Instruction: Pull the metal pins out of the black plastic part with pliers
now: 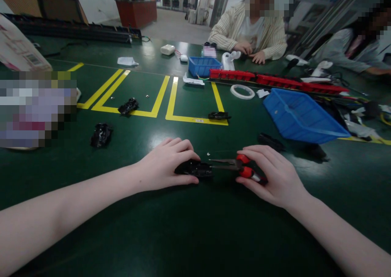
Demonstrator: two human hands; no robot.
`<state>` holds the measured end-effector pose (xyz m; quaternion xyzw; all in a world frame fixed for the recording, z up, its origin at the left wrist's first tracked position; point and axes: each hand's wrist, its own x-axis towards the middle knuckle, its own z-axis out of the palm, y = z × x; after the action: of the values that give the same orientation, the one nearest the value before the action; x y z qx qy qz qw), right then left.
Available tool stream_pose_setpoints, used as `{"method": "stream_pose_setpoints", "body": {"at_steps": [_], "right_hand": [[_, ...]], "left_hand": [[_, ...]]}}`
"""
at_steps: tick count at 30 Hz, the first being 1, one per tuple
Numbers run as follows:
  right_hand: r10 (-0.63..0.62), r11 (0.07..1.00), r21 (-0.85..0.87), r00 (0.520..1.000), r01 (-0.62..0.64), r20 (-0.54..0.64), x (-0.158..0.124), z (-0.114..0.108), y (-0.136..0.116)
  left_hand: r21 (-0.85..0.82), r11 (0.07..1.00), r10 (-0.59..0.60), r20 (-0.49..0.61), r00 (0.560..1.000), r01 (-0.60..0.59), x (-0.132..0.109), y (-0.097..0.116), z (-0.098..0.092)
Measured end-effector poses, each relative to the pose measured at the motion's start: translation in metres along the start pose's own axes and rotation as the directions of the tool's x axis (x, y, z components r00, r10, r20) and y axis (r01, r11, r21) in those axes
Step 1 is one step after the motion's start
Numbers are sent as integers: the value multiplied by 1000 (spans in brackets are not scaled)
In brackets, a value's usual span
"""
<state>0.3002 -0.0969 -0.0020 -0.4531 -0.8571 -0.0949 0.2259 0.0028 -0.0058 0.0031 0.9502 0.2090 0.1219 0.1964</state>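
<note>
My left hand [172, 163] is closed round a small black plastic part [198, 169] lying low over the green table [195, 228]. My right hand [271, 175] grips red-handled pliers [244, 167], whose jaws are parted and point left at the black part's right end. Whether a jaw touches the part cannot be made out. A tiny white scrap [208, 154] lies just beyond the jaws. Similar black parts rest farther off: one at the left [101, 135], one on yellow tape [128, 106] and another [219, 115] at a tape corner.
A large blue bin [305, 116] is tilted at the right, with black pieces [270, 141] beside it. Behind are a tape roll [242, 91], a long red strip [277, 81] and a small blue bin [204, 66]. Two people sit across the table. A box stands far left.
</note>
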Motion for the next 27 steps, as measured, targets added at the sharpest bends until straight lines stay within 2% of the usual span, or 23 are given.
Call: {"method": "stream_pose_setpoints", "body": {"at_steps": [8, 15, 27], "right_hand": [[-24, 999, 36, 999, 23, 37, 1, -1, -2], [-25, 999, 29, 998, 24, 57, 1, -2, -9], [-67, 998, 5, 996, 67, 58, 9, -1, -17]], "left_hand": [[-9, 999, 36, 3, 999, -36, -1, 0, 0], [10, 1000, 14, 76, 997, -15, 1, 1, 3], [21, 999, 28, 78, 997, -30, 2, -1, 4]]}}
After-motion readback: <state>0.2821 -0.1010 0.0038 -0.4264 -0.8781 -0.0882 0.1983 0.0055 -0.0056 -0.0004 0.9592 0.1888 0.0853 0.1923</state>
